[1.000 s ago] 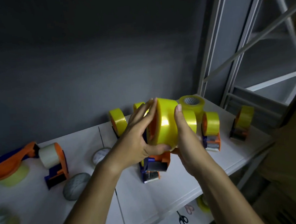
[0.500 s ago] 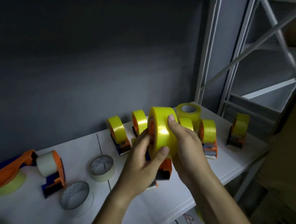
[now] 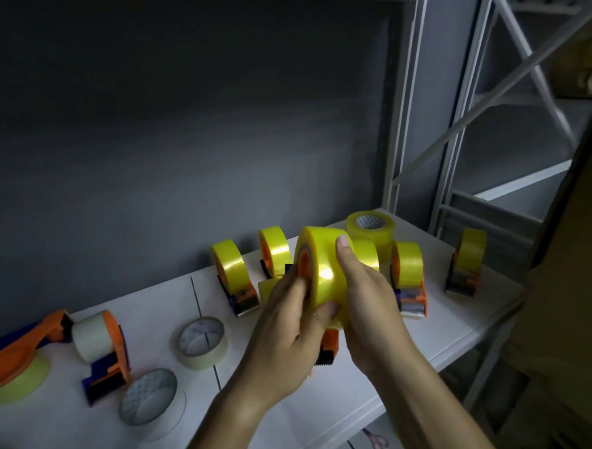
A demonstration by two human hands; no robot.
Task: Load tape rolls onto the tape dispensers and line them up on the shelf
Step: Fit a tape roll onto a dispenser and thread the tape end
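The yellow tape roll (image 3: 324, 271) is held up above the front of the shelf (image 3: 447, 333), between the two hands, standing on edge with its core axis running roughly left to right. An orange hub fills its open left face, so it seems to sit on the dispenser (image 3: 328, 348), whose orange and dark body pokes out below the roll. The left hand (image 3: 283, 341) wraps the near-left side, thumb on the tread and fingers curled at the orange hub. The right hand (image 3: 367, 303) clasps the right side, thumb lying up over the top of the roll. Both hands touch the roll; neither is nearer.

The coming move, I judge, is pressing the roll fully home along that left-right axis, then setting the dispenser down in the row just beyond it.

That row holds loaded dispensers: one at far left (image 3: 234, 279), another (image 3: 274, 253) beside it, one (image 3: 408, 276) right of the hands, one (image 3: 468, 263) far right. A loose yellow roll (image 3: 373, 228) lies flat behind. Left on the shelf lie a pale roll (image 3: 201, 342), a clear roll (image 3: 149, 396) and a dispenser with white tape (image 3: 100, 348).
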